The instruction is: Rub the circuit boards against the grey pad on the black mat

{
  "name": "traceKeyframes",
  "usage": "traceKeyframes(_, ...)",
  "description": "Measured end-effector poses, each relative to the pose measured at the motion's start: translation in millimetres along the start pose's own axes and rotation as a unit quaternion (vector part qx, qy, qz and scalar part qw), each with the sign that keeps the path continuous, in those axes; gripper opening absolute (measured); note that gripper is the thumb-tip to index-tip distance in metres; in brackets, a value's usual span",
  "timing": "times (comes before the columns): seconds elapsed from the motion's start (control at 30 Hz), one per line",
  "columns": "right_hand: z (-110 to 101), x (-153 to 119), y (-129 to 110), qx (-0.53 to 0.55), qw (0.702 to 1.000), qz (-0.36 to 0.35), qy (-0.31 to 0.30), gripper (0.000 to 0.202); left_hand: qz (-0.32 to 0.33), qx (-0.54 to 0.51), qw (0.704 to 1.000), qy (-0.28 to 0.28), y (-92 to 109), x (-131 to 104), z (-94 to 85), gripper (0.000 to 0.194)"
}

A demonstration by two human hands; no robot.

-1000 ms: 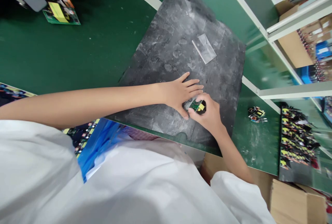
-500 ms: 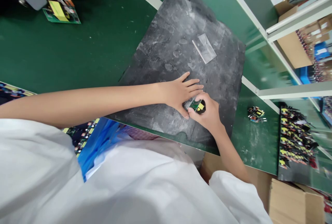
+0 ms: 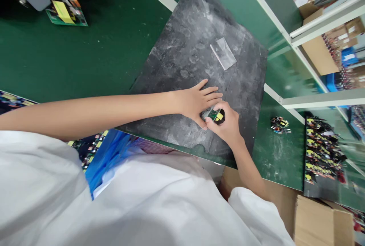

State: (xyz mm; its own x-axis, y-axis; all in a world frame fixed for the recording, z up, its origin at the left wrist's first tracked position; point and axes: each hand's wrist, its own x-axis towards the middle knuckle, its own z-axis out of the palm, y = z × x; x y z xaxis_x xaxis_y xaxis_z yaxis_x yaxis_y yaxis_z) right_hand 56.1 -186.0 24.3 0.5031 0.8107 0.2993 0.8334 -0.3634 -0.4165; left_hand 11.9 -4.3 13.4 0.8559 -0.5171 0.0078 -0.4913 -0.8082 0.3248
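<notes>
My left hand (image 3: 196, 101) lies flat on the dark mat (image 3: 182, 44) with its fingers spread. Just to its right, my right hand (image 3: 228, 122) has its thumb and fingers curled round a small green circuit board (image 3: 216, 115) with a yellow patch. The two hands meet at the fingertips, and part of the board is hidden by the right hand's fingers. A clear flat plastic piece (image 3: 224, 53) rests on the mat beyond the hands.
Circuit boards (image 3: 65, 12) lie at the upper left of the green table (image 3: 99, 56). To the right are a small pile of parts (image 3: 280, 124) and a tray full of boards (image 3: 323, 151). A cardboard box (image 3: 313, 219) stands at the lower right. White frame bars cross the right side.
The view has shifted slightly, so things on the right appear a little further left. Both hands keep the same pose around the board.
</notes>
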Motion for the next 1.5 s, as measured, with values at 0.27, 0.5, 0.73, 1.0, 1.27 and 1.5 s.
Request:
traceKeyframes(0.27, 1.7, -2.2, -7.0, -0.010, 1.000, 0.027, 0.004, 0.022, -0.006, -0.001, 1.000, -0.001, 2.0, -0.7, -1.9, 0.090)
traceKeyframes(0.5, -2.3, 0.3, -0.3, -0.016, 0.999, 0.038, -0.013, 0.024, -0.011, 0.007, 1.000, -0.020, 3.2, 0.3, -2.9, 0.096)
traceKeyframes(0.73, -4.2, 2.9, 3.7, -0.002, 0.999, 0.025, -0.028, 0.025, -0.007, 0.000, 1.000, -0.017, 1.4, 0.5, -1.2, 0.097)
traceKeyframes(1.0, -6.0, 0.9, 9.2, -0.006, 0.999, 0.009, -0.036, 0.025, -0.005, 0.010, 1.000, -0.029, 2.0, 0.0, -4.2, 0.103)
traceKeyframes(1.27, -6.4, -3.1, 8.9, -0.019, 1.000, 0.012, -0.016, 0.024, -0.003, 0.004, 1.000, -0.026, 1.5, -0.3, -3.5, 0.104)
traceKeyframes(1.5, -6.9, -0.8, 12.1, -0.036, 0.999, 0.034, 0.010, 0.023, -0.007, -0.006, 1.000, -0.020, 1.5, -0.4, -2.8, 0.101)
